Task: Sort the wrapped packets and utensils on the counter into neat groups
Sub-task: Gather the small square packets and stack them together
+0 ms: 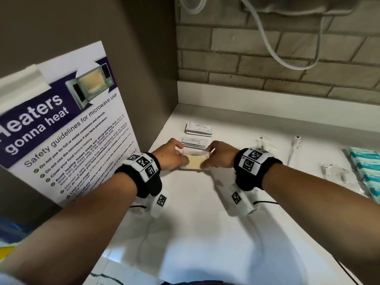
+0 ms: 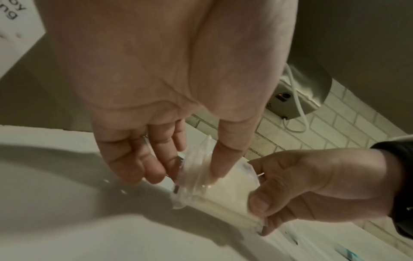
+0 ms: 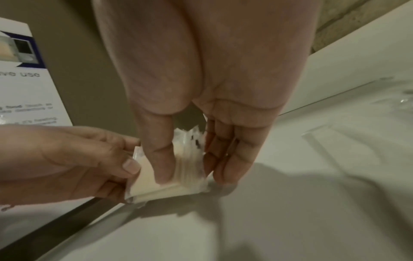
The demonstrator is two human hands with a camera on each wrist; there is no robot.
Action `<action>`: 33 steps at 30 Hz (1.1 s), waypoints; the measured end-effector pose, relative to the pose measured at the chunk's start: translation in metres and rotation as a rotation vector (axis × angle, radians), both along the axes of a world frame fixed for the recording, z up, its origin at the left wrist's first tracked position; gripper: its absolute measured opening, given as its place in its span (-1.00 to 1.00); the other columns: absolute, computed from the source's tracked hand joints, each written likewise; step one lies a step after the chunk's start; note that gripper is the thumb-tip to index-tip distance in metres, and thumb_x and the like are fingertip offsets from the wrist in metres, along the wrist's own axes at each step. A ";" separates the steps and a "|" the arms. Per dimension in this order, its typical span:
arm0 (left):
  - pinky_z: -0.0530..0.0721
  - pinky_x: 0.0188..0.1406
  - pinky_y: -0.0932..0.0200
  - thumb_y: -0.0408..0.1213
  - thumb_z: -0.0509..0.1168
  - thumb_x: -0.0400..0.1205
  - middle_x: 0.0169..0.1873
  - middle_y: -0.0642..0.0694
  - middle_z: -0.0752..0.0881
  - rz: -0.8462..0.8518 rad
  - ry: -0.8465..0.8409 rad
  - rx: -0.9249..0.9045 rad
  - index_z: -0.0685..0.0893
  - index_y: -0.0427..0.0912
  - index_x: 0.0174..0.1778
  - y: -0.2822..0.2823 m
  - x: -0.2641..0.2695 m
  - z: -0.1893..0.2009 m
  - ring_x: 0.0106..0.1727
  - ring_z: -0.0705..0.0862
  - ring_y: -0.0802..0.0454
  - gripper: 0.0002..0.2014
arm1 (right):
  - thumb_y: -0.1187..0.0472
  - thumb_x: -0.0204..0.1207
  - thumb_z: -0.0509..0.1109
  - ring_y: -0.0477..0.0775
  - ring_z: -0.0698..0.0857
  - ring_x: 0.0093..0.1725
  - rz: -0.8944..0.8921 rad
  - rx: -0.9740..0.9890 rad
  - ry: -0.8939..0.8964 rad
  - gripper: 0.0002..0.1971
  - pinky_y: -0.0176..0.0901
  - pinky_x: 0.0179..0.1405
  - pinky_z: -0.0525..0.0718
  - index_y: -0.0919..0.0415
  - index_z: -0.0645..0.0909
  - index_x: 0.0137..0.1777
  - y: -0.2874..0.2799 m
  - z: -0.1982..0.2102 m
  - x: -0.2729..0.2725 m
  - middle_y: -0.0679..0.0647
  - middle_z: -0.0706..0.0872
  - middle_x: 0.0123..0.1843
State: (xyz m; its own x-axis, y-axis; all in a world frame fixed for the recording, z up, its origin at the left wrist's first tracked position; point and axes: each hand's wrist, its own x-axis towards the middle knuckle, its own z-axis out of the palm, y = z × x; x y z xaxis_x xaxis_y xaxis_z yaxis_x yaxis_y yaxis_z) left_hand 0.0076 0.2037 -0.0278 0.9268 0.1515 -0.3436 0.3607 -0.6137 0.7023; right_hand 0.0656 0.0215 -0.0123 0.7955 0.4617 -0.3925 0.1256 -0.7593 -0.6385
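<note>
A small stack of cream-coloured packets in clear plastic wrap (image 1: pixel 194 162) (image 2: pixel 225 192) (image 3: pixel 170 178) sits at the left of the white counter (image 1: pixel 205 223). My left hand (image 1: pixel 171 154) (image 2: pixel 178 169) pinches its left end between thumb and fingers. My right hand (image 1: pixel 218 154) (image 3: pixel 190 166) pinches its right end the same way. Just behind it lies a flat pile of white sachets (image 1: pixel 194 142), and behind that a second pile of printed white sachets (image 1: pixel 199 127).
To the right lie clear-wrapped white utensils (image 1: pixel 295 145), a small wrapped item (image 1: pixel 333 171) and a row of teal wrapped packets (image 1: pixel 366 171). A microwave safety poster (image 1: pixel 67 128) leans on the left wall. A brick wall (image 1: pixel 267 64) backs the counter, with a white cable hanging.
</note>
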 end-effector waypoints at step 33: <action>0.66 -0.13 0.10 -0.06 0.43 0.36 0.04 -0.06 0.69 0.061 0.070 0.054 0.50 -0.03 0.16 0.016 0.036 -0.015 -0.24 0.67 -0.09 -0.52 | 0.32 0.27 0.59 0.12 0.74 -0.38 -0.206 0.065 0.114 -0.83 0.08 -0.05 0.83 0.26 0.63 -0.42 0.025 -0.014 0.013 0.14 0.75 -0.46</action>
